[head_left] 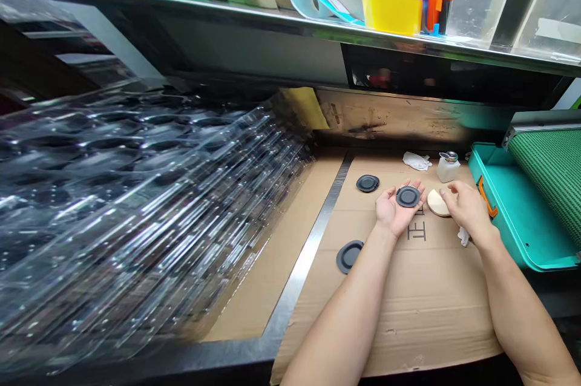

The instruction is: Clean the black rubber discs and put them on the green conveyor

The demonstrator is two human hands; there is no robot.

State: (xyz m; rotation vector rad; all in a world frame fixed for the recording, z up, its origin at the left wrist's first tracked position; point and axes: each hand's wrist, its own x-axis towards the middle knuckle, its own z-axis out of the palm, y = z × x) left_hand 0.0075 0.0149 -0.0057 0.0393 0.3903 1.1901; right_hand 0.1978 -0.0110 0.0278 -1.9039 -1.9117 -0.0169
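Note:
A dark grey round disc with a raised ring [408, 196] lies on the upturned palm and fingers of my left hand [394, 209]. My right hand [472, 212] is at the right edge of a cream round pad [438, 203], its fingers bent and closed on that edge. The pad sits low, close to the cardboard. Two similar dark discs rest on the cardboard sheet [399, 313]: one disc [367, 183] beyond my left hand, another disc [349, 256] beside my left forearm, which partly covers it.
Stacked clear plastic trays [149, 222] fill the left side. A white bottle with a metal top [448, 168] and a crumpled white tissue [416, 161] stand behind my hands. To the right are a teal bin [535, 235] and a green conveyor belt [554, 162]. Overhead, a shelf holds a yellow container [393, 11].

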